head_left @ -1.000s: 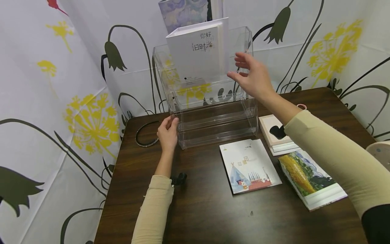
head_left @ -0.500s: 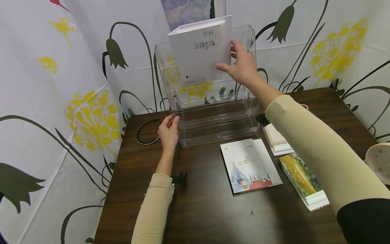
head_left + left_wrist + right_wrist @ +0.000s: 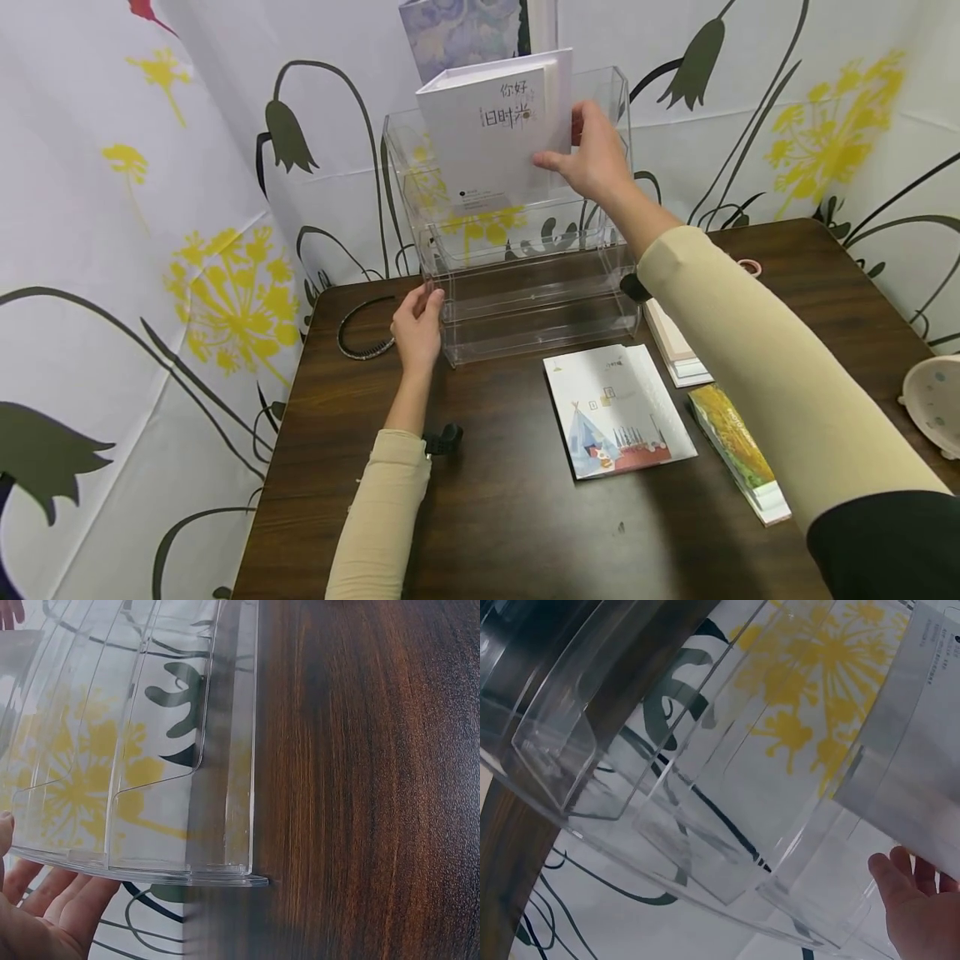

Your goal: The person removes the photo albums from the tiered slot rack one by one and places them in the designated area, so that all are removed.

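I count two hands at one clear rack [image 3: 536, 337], which stands in the upper middle of the head view. The right hand [image 3: 596, 162] pinches the right edge of a white book [image 3: 495, 150], thumb on the cover and fingers behind; the book leans back in the rack's upper part. The left hand [image 3: 417, 327] pinches the rack's left side wall, just left of centre.

That makes one of five books I can see. A second, the swirl-covered book [image 3: 468, 37], rises behind it at the top edge. Three lie on the bench [image 3: 510, 533], right of centre: one tent-covered booklet [image 3: 618, 412], one yellow-painted book [image 3: 735, 450] and one pale book [image 3: 675, 346], the last two partly hidden by the right sleeve [image 3: 772, 375]. There's one dark curved band [image 3: 365, 353] left of the rack, one pink ring [image 3: 750, 267] upper right, and one pale bowl [image 3: 933, 404] at the right edge.
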The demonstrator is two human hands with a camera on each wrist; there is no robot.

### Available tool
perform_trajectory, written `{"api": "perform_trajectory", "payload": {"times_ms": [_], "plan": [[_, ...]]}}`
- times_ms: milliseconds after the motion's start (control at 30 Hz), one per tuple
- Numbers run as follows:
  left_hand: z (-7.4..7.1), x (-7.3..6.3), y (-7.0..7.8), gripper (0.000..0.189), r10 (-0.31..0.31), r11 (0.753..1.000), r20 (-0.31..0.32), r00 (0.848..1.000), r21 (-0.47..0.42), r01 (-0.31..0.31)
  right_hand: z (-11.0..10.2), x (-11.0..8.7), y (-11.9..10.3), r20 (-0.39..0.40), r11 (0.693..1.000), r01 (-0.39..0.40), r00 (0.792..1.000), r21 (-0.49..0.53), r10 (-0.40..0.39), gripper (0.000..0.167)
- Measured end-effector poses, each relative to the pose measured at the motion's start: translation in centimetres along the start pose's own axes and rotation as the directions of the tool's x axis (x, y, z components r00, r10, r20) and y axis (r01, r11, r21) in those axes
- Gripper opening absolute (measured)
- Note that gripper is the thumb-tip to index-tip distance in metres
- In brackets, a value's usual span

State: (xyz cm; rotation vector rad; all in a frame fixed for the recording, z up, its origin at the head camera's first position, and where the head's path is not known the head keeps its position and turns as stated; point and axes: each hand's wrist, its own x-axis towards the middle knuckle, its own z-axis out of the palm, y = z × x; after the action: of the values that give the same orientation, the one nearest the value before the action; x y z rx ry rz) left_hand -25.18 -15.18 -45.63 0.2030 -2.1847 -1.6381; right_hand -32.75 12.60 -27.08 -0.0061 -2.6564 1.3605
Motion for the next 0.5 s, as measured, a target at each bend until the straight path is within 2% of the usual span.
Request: {"api": "perform_trajectory", "payload": {"times_ms": [333,500], "plan": [[0.0,0.2,-0.2,0.035,-0.015,1.000,0.002,1.000,0.007,0.015,1.2,0.2,-0.7,-0.106,0.996,-0.084,0.991,0.013,0.085,0.074],[0.0,0.1,-0.2,0.034,-0.021,1.000,0.002,1.000,0.018,0.021,1.2,0.3,-0.5,-0.116,0.997,-0.071,0.990,0.032,0.074,0.072]]}}
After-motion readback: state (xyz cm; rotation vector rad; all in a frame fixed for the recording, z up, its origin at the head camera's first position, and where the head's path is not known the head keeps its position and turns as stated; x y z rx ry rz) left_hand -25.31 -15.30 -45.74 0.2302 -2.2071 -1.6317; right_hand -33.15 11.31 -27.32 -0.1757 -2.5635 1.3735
